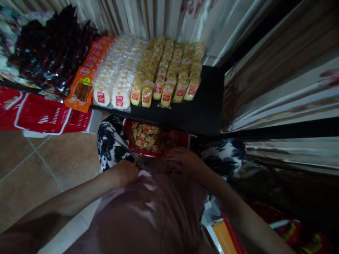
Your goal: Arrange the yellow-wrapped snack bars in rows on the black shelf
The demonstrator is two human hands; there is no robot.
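My left hand (127,173) is closed in my lap, at the hem of my pinkish-brown shirt (148,215). Its fingertips are hidden, so what it grips is unclear. Just in front of the hands, between my knees, sits a red basket (143,153) with small packaged snacks (144,135) in yellowish wrappers. My right hand (182,160) is beside the basket's near rim, its fingers curled in shadow. Whether it holds the shirt, the rim or something else cannot be made out.
On a black table (209,106) stand rows of yellow-wrapped cakes (166,91), round white crackers (122,97), an orange packet (82,88) and dark shiny packets (50,53). Red shopping baskets (45,111) are at left. Curtains (280,84) hang behind and at right. An open box (225,234) sits low right.
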